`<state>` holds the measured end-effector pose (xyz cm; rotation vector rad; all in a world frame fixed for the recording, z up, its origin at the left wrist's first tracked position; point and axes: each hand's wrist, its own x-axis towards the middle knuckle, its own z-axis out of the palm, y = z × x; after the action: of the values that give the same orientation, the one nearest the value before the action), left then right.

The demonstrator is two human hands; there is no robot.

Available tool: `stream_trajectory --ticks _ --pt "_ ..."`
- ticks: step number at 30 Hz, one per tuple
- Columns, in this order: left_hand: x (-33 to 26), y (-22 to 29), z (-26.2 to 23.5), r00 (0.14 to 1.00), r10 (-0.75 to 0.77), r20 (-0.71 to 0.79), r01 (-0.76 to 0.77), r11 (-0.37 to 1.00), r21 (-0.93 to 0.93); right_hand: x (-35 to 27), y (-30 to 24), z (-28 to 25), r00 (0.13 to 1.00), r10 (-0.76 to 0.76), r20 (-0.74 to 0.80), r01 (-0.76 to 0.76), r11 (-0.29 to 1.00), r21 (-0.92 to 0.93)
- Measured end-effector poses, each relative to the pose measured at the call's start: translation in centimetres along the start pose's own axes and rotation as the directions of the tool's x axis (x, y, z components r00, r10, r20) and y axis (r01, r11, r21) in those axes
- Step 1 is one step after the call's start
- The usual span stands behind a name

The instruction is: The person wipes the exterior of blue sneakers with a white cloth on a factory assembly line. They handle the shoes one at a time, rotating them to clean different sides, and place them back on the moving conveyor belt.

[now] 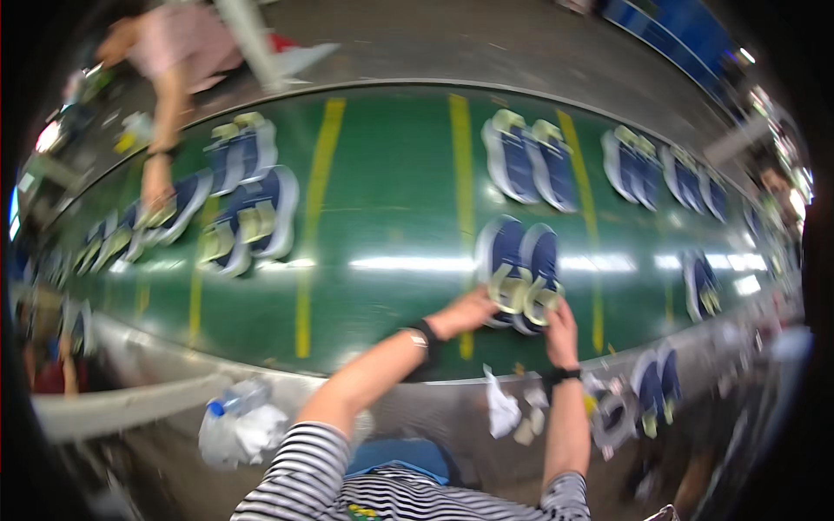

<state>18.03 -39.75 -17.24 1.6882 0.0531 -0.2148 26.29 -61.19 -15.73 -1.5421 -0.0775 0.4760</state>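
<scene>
A pair of blue shoes with white soles [519, 269] lies on the green conveyor belt [391, 200] right in front of me, heels toward me. My left hand [465, 313] touches the heel of the left shoe. My right hand [560, 330] rests against the heel of the right shoe. Both heels carry pale yellow-green tabs. Whether the fingers grip the shoes or only press on them is blurred. Black bands sit on both my wrists.
More blue shoe pairs lie across the belt: one [530, 161] beyond mine, several at right [634, 165] and left [248, 208]. A person in pink [174, 52] reaches onto the belt at far left. A plastic bottle [230, 404] and white scraps [502, 408] sit on the near ledge.
</scene>
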Motion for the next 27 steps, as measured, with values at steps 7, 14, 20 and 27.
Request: stream_trajectory --ticks 7,14,20,27 --pt "-8.3 3.8 -12.8 0.727 0.242 -0.643 0.327 0.701 0.633 -0.6 1.0 -1.3 0.856 -0.321 -0.406 0.184 0.921 -0.342" --pt "-22.4 -0.1 -28.6 0.353 -0.045 -0.935 0.936 0.026 0.352 -8.4 -4.1 5.0 0.963 -0.15 -0.223 0.106 0.975 -0.196" --pt "-26.1 -3.3 -32.3 0.438 -0.133 -0.889 0.898 0.094 0.429 -11.2 -6.0 8.9 0.978 -0.207 -0.007 0.197 0.941 -0.274" --pt "-22.2 -0.5 -30.3 0.677 -0.233 -0.699 0.729 0.349 0.589 -14.0 -11.2 13.0 0.969 -0.239 0.07 0.247 0.953 -0.173"
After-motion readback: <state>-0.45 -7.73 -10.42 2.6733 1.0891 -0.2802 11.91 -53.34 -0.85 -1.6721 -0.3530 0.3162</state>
